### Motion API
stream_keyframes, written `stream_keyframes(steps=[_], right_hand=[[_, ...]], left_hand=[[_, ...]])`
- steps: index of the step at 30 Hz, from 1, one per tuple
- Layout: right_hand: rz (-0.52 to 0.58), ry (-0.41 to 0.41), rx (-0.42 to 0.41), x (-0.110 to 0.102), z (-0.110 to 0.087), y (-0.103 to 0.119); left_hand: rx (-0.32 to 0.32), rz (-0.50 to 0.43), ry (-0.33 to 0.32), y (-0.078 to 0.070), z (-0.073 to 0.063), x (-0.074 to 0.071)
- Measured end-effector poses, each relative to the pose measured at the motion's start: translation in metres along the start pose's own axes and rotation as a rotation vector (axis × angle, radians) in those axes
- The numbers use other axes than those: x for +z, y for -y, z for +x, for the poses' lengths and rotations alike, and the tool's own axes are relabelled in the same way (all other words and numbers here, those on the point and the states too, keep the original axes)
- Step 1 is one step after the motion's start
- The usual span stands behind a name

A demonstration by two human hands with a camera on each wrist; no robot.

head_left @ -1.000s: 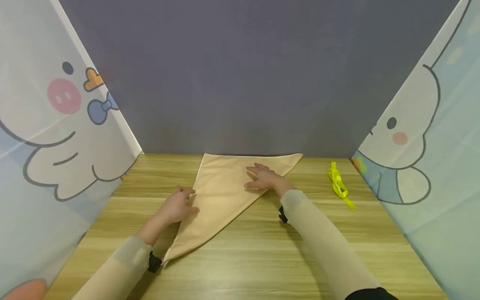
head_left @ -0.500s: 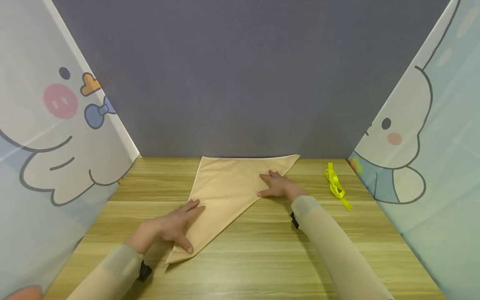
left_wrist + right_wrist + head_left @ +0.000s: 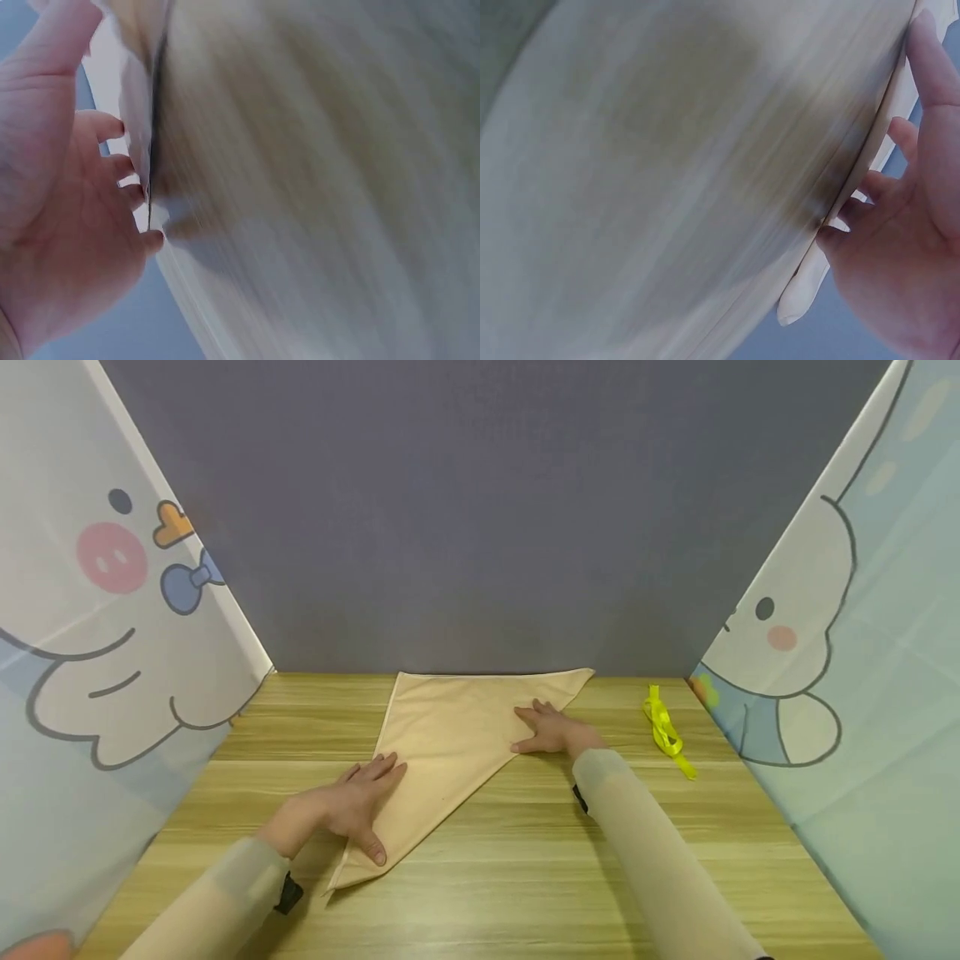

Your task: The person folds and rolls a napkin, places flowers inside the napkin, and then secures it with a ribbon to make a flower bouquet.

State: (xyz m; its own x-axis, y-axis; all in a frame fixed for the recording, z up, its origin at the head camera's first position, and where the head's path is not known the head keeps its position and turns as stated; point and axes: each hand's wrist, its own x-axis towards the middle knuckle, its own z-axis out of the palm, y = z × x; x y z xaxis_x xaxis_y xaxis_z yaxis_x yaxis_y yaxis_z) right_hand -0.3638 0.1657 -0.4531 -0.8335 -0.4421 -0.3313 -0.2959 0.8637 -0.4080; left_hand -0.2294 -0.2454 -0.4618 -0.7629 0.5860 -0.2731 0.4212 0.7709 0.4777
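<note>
A pale peach cloth, folded into a triangle, lies on the wooden table. Its long slanting edge faces the near right. My left hand rests on the cloth's left part with the fingers spread, thumb near the lower corner. In the left wrist view, the fingertips of that left hand meet the cloth's edge. Farther right, my right hand touches the cloth by the slanting edge, its fingers spread. The right wrist view has this right hand along the cloth's edge. Neither hand grips anything.
A bundled yellow ribbon lies on the wooden table to the right of the cloth. A grey panel stands behind the table. Cartoon-printed sheets flank both sides.
My left hand has come down and nearer along the cloth, spreading its fingers. The right hand has moved right, to the slanting edge. Over the last half second both stay nearly still.
</note>
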Motion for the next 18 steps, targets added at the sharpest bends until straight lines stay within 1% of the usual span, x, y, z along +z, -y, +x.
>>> stream_keyframes(steps=[2, 3, 7, 9, 10, 13, 14, 16, 18], right_hand=[[0.003, 0.004, 0.001, 0.001, 0.001, 0.0], [0.006, 0.005, 0.004, 0.002, 0.001, 0.0], [0.013, 0.009, 0.011, 0.003, 0.0, 0.001], [0.011, 0.013, 0.009, 0.002, -0.001, 0.001], [0.009, 0.012, 0.008, 0.002, -0.001, 0.002], [0.0, 0.003, 0.009, 0.001, -0.003, 0.001], [-0.004, 0.0, 0.01, 0.0, -0.002, 0.0], [-0.006, -0.004, 0.011, 0.0, -0.003, 0.0], [-0.007, 0.0, 0.011, 0.0, -0.002, 0.0]], left_hand=[[-0.02, 0.016, 0.027, 0.001, 0.001, 0.0], [-0.019, 0.021, 0.026, 0.001, 0.001, -0.001], [0.01, 0.038, -0.037, 0.005, 0.0, -0.001], [0.034, 0.045, -0.04, 0.005, -0.003, -0.002], [0.038, 0.048, -0.023, 0.003, -0.005, -0.003], [0.055, 0.048, 0.059, -0.005, -0.016, -0.005], [0.065, 0.049, 0.076, -0.007, -0.02, -0.006], [0.08, 0.053, 0.092, -0.007, -0.027, -0.005], [0.103, 0.06, 0.087, -0.004, -0.034, -0.003]])
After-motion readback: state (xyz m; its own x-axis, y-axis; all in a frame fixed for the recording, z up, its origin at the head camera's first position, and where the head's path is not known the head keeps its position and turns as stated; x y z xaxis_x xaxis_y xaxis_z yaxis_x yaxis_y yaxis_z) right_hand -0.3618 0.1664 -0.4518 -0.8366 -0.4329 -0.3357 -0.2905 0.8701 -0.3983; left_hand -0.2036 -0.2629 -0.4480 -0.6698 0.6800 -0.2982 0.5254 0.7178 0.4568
